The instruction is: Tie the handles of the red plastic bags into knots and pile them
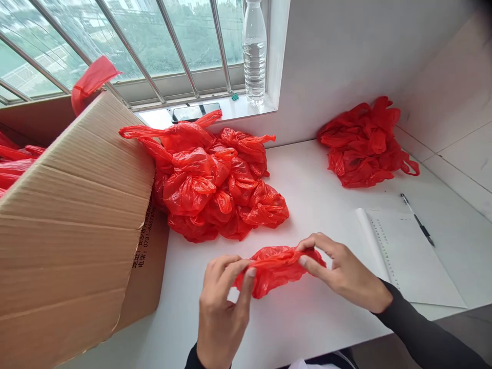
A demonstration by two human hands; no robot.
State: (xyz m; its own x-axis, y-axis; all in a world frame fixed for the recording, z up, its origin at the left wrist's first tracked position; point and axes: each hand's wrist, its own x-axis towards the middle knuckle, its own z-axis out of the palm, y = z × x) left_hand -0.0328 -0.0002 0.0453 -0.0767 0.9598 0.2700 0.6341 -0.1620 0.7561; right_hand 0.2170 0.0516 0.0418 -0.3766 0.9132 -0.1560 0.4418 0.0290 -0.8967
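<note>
A red plastic bag (274, 271) is stretched sideways between my hands, just over the front part of the white table. My left hand (226, 297) pinches its left end between thumb and fingers. At the other end, the thumb and fingers of my right hand (338, 266) grip the bag's upper edge. Beyond them lies a heap of knotted red bags (215, 184), piled against the cardboard box; what these bags hold is hidden. A looser pile of crumpled red bags (361, 143) rests in the far right corner.
An open cardboard box (77, 215) with red bags inside stands at left. A water bottle (254, 56) and a phone (196, 111) are on the windowsill. An open notebook (415, 256) and a pen (417, 220) lie to the right on the white table (303, 205).
</note>
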